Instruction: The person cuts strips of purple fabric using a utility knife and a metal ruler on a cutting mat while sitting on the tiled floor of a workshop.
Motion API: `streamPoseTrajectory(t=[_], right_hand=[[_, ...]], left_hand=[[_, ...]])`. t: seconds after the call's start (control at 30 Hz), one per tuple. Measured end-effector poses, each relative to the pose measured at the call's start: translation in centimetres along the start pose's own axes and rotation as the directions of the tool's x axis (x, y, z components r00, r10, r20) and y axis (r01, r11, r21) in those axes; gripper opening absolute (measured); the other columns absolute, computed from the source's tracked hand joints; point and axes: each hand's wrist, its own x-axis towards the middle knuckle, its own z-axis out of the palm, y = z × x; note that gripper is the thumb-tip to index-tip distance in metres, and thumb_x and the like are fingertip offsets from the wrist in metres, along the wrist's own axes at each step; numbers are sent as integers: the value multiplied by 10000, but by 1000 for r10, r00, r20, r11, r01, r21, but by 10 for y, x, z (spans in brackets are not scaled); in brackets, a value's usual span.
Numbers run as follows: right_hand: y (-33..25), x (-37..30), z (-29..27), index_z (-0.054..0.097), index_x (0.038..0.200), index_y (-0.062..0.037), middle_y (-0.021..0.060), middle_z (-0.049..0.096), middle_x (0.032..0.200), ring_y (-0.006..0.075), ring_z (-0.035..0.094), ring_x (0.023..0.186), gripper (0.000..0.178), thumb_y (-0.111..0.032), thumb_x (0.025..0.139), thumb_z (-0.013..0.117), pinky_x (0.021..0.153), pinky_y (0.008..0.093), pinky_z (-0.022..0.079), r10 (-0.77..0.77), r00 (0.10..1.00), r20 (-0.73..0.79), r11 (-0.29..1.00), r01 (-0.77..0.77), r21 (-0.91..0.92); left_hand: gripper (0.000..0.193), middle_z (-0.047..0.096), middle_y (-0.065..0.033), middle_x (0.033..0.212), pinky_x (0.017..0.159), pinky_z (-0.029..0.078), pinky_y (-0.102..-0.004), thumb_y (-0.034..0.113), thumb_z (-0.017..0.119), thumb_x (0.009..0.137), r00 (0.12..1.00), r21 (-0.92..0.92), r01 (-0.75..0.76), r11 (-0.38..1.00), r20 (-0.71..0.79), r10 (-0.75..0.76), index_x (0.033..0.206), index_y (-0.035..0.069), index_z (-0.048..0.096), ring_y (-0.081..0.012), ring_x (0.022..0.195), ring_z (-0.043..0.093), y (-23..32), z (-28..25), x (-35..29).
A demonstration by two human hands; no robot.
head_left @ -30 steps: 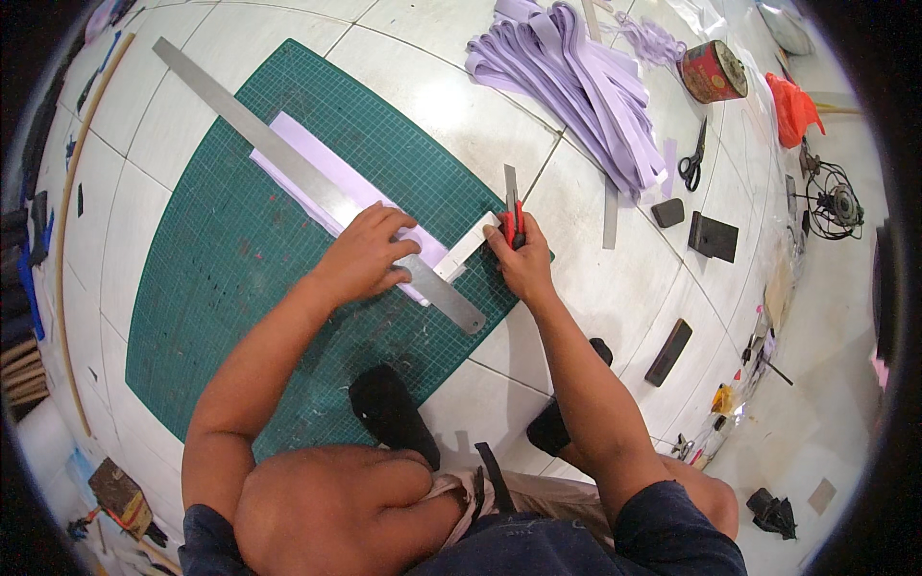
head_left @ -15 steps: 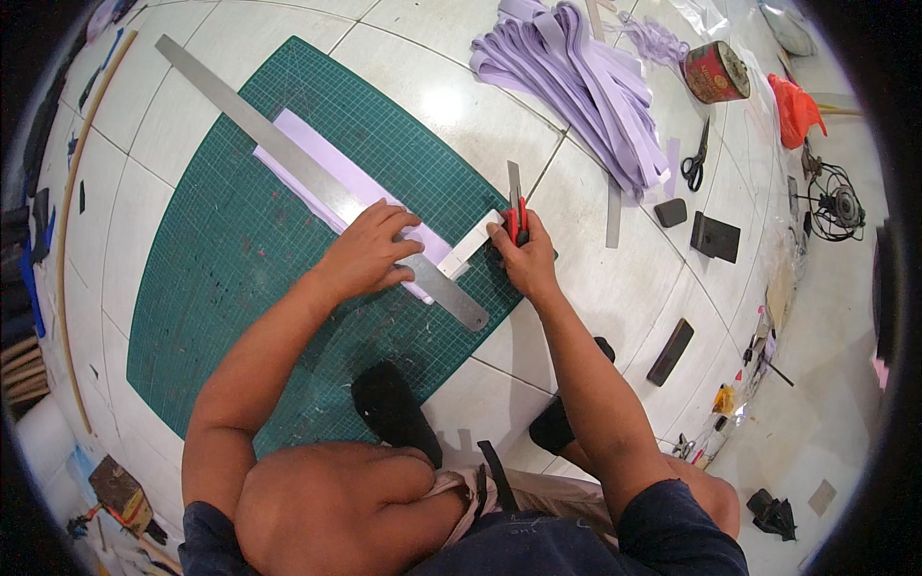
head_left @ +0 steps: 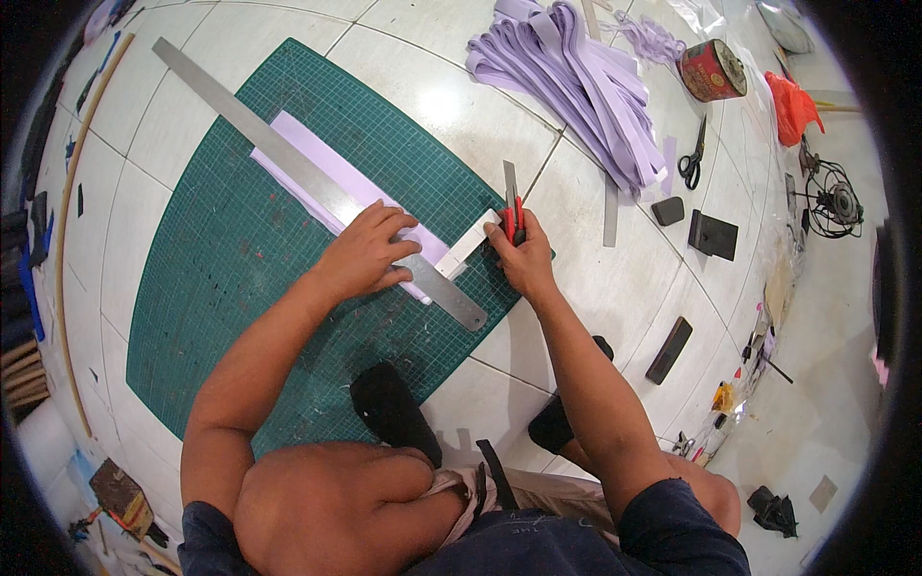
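On the green cutting mat (head_left: 384, 134) lies a folded piece of lilac fabric (head_left: 307, 146), with a long steel ruler (head_left: 240, 113) laid lengthwise across it. My left hand (head_left: 370, 252) presses on the ruler near its lower right end, fingers spread and arched over the metal and fabric. My right hand (head_left: 523, 252) is closed at the mat's right corner. It holds a red and black utility knife (head_left: 513, 211), blade pointing away from me. Its thumb and finger also pinch a short white strip (head_left: 468, 246), whose other end meets the ruler and the fabric's end.
A heap of lilac strips (head_left: 576, 96) lies at the far right, near a red tin (head_left: 712, 70) and black scissors (head_left: 691, 158). Dark blocks (head_left: 714, 235) and a black bar (head_left: 669, 350) rest on the tiles to the right. A long wooden stick (head_left: 72, 192) runs along the left.
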Motion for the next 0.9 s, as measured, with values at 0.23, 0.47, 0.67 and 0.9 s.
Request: streamPoseTrajectory(t=[0.23,0.47,0.67,0.9], right_hand=[[1,1,2,616,1092,-30,48,566,782,162,539,731,413,-355,874,748,699,323,465,0,1000,-3,999,0,-33],[11,6,-5,606,1133,-39,11,590,786,105,557,650,346,-248,892,740,569,264,470,-47,996,-70,998,49,27],[19,10,-43,630,1089,-29,111,662,855,249,634,708,306,-222,877,736,662,359,508,-447,805,-390,843,233,-485],[-7,-43,6,549,1061,-48,120,708,871,279,699,813,352,-219,844,767,751,375,539,-122,991,57,959,132,-251]], left_hand=[[419,576,-136,1312,1157,344,-531,287,807,744,1000,-5,2,1000,-4,-2,1103,110,684,-355,1279,494,-2,2,-3],[495,548,-162,1348,1175,307,-554,282,825,728,999,-35,33,999,-9,-34,1165,117,662,-372,1320,472,0,4,-6],[585,498,-161,1415,1186,275,-565,310,818,746,989,19,128,992,-78,-126,1264,133,612,-390,1382,413,9,9,-25],[629,498,-183,1428,1170,278,-596,310,848,719,981,27,177,984,-90,-174,1274,130,614,-426,1378,414,9,18,-31]])
